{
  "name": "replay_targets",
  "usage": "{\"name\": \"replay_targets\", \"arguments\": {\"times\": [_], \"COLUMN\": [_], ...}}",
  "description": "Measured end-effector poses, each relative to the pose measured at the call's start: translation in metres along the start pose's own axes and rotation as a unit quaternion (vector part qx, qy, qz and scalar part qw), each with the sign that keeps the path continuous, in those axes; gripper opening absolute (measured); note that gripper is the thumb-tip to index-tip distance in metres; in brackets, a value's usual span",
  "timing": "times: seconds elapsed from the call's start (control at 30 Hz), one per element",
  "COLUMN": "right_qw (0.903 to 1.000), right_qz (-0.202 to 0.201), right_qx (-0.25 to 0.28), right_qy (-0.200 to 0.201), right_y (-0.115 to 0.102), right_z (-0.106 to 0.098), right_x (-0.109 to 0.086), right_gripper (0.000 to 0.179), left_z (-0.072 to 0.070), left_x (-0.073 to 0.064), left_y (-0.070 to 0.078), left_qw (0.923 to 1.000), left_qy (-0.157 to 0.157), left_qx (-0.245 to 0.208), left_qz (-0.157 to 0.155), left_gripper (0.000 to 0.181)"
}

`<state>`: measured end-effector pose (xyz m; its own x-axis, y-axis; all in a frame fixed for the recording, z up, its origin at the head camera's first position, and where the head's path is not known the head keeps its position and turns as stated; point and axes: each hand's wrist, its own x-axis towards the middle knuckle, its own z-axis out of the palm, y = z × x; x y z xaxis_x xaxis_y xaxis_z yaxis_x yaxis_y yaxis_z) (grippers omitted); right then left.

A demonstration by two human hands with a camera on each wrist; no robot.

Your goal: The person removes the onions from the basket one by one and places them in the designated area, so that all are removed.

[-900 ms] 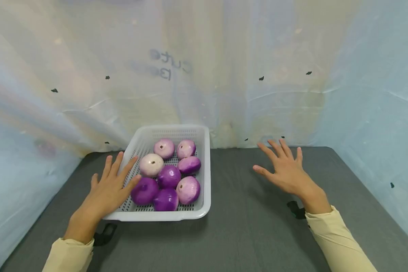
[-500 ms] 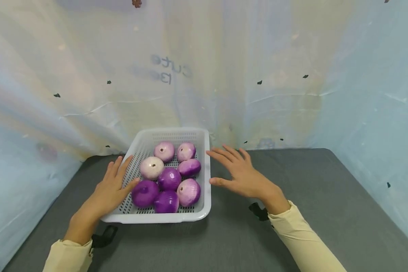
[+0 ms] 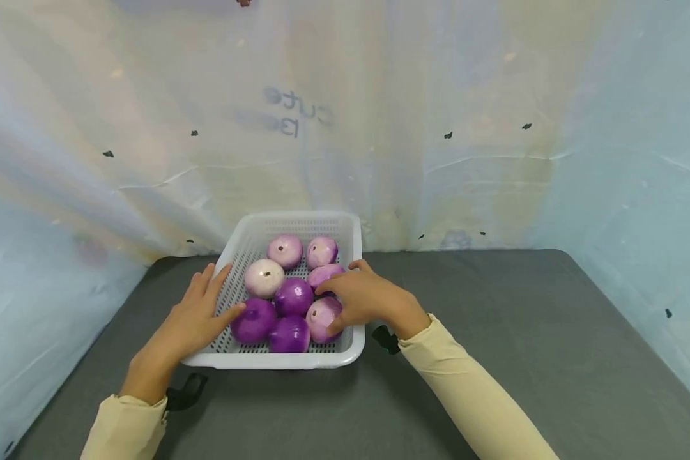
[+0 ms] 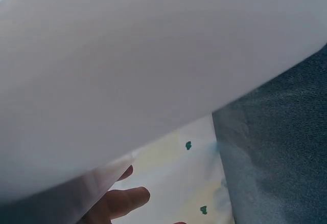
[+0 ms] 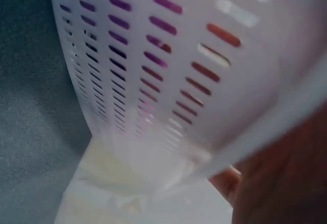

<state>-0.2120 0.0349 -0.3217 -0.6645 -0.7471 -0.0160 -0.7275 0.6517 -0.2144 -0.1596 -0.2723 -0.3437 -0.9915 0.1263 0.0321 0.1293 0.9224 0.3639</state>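
Observation:
A white perforated plastic basket (image 3: 359, 255) holds several peeled purple and pale onions, one a dark purple onion (image 3: 253, 321) near its left side. My left hand (image 3: 198, 319) lies with fingers spread along the basket's left rim, its thumb reaching over the inside beside that onion. Over the right rim, my right hand (image 3: 368, 297) reaches in with curled fingers and thumb around the pale onion (image 3: 323, 319) at front right. Another onion (image 3: 324, 275) lies just behind those fingers, partly covered. In the right wrist view, the slotted basket wall (image 5: 117, 55) hides most of the fingers.
The basket stands on a dark grey table (image 3: 483, 332), left of the middle. Behind it hangs a translucent plastic sheet (image 3: 379, 128) with mirrored handwriting and small black marks. Bluish sheeting (image 3: 638, 211) closes off the right side.
My right hand has swept left from over the table and across the basket's right rim, its fingers curling from spread to around an onion. My left hand stays at the left rim.

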Motion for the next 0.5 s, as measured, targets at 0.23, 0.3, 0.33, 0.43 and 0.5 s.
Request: {"name": "replay_targets", "arguments": {"times": [0.23, 0.3, 0.33, 0.43, 0.5], "right_qw": [0.9964, 0.9956, 0.9956, 0.9967, 0.9974], "right_qz": [0.038, 0.044, 0.042, 0.027, 0.016], "right_qx": [-0.05, -0.052, -0.054, -0.051, -0.051], "right_qy": [-0.057, -0.064, -0.065, -0.057, -0.047], "right_y": [-0.008, -0.011, -0.012, -0.012, -0.011], "right_z": [0.002, 0.002, 0.001, 0.001, 0.001], "right_x": [0.014, 0.015, 0.015, 0.015, 0.015], "right_gripper": [0.059, 0.06, 0.061, 0.062, 0.065], "left_z": [-0.004, -0.005, -0.005, -0.007, -0.008], "left_x": [0.001, 0.0, -0.001, -0.002, -0.002], "left_y": [0.0, -0.001, -0.001, -0.002, -0.002], "left_qw": [1.0, 1.0, 1.0, 1.0, 0.9999], "left_qy": [-0.002, -0.005, -0.006, -0.006, -0.005], "left_qx": [0.004, -0.002, -0.004, -0.003, -0.003], "left_qz": [0.004, 0.001, 0.0, -0.006, -0.009], "left_gripper": [0.088, 0.088, 0.088, 0.088, 0.088]}}
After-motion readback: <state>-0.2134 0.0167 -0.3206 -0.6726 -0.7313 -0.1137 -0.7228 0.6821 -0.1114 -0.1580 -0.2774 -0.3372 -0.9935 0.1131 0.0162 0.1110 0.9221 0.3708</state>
